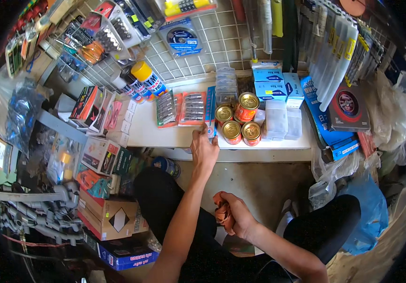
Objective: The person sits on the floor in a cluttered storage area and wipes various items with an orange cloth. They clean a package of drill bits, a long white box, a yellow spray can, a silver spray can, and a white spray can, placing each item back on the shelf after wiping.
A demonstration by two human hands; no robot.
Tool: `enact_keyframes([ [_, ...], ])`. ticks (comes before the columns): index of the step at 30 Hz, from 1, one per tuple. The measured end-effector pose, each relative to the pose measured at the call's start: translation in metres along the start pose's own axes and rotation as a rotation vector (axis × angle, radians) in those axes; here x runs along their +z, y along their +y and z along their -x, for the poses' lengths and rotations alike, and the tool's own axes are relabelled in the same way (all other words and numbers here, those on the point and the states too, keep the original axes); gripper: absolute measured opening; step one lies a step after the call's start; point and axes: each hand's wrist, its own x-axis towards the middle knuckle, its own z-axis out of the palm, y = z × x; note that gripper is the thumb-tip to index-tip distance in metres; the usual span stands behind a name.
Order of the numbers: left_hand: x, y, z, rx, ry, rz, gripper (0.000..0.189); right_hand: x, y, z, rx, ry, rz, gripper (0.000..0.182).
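My left hand (204, 146) reaches to the front of the white shelf (143, 136), its fingertips at the lower end of a narrow blue packet (210, 106). Just left of that packet lie blister packs of small metal pieces (193, 108), with a green-edged pack (166, 109) beside them. Over my lap, my right hand (238, 215) is closed around a crumpled orange-red cloth (224, 214). Small red cans with gold lids (232, 132) stand right of the blue packet. Clear plastic boxes (276, 120) are next to the cans, and blue-and-white cartons (270, 90) sit behind.
Spray cans (150, 78) stand at the back left. A wire grid (217, 42) rises behind the shelf, hung with packaged tools. Boxes (100, 155) are stacked at left. A boxed disc (348, 106) and plastic bags (365, 212) are at right.
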Motion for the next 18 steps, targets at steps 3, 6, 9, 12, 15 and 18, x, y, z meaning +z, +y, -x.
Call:
enact_keyframes([
  [3, 0.007, -0.001, -0.009, 0.034, 0.113, 0.082, 0.039, -0.003, -0.002, 0.001, 0.016, 0.004, 0.054, 0.026],
  [6, 0.01, 0.003, -0.022, -0.024, 0.175, 0.155, 0.038, 0.0, 0.001, 0.002, 0.028, 0.039, 0.109, 0.028],
  [9, 0.009, 0.01, -0.023, -0.092, 0.198, 0.199, 0.04, 0.0, 0.001, 0.0, 0.049, 0.039, 0.13, 0.029],
  [12, 0.011, 0.007, -0.015, -0.014, 0.236, 0.057, 0.036, -0.002, -0.001, -0.001, 0.061, 0.026, 0.135, 0.029],
  [15, 0.01, -0.006, -0.012, 0.089, 0.249, 0.037, 0.032, -0.002, 0.0, -0.004, 0.027, 0.006, 0.111, 0.028],
  [18, 0.008, -0.004, -0.013, 0.109, 0.238, -0.123, 0.042, 0.005, -0.001, -0.006, 0.002, 0.043, 0.072, 0.026],
])
